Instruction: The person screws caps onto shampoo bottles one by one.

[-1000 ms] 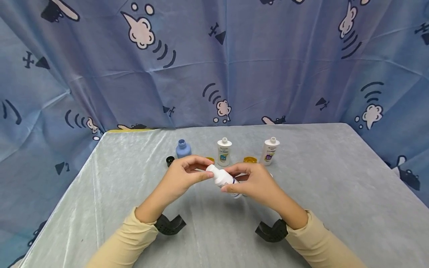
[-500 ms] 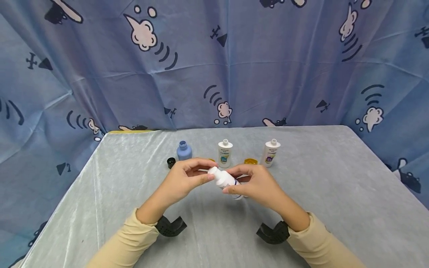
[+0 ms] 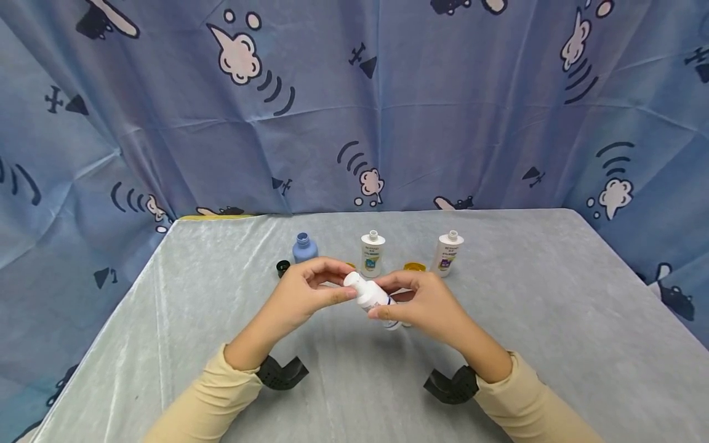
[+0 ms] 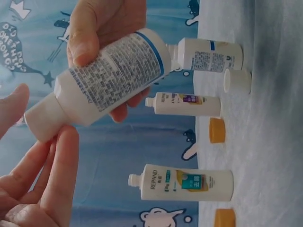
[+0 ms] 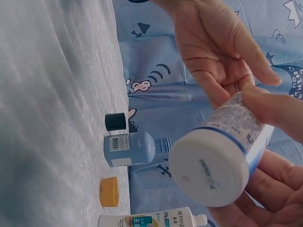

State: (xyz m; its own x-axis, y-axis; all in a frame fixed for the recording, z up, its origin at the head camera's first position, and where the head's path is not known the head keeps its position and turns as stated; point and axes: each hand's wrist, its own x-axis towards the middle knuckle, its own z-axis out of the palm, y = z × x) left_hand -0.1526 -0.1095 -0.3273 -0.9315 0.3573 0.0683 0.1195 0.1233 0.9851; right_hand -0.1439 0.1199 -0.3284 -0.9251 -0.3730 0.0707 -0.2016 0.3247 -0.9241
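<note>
My right hand [image 3: 426, 298] grips a white bottle [image 3: 373, 298] with a blue band round its body, held tilted above the table. Fine print covers the label facing the left wrist view. My left hand [image 3: 301, 292] is at the bottle's upper left end, its thumb and fingers on opposite sides of the white cap [image 4: 41, 118], pinching it. The cap sits on the bottle's neck. In the right wrist view the round base [image 5: 208, 168] points toward the camera, and the right thumb lies along the label.
Uncapped bottles stand on the grey cloth-covered table [image 3: 554, 307]: a blue bottle [image 3: 304, 249], a white bottle with teal label [image 3: 372, 255], one with purple label [image 3: 446, 254], and another white bottle [image 4: 210, 55]. Caps beside them are black [image 3: 283, 267], yellow [image 3: 414, 266] and white [image 4: 236, 81].
The left thumb and fingers shift slightly along the cap. The right hand keeps the bottle at much the same tilt. The whole head view has moved down a little.
</note>
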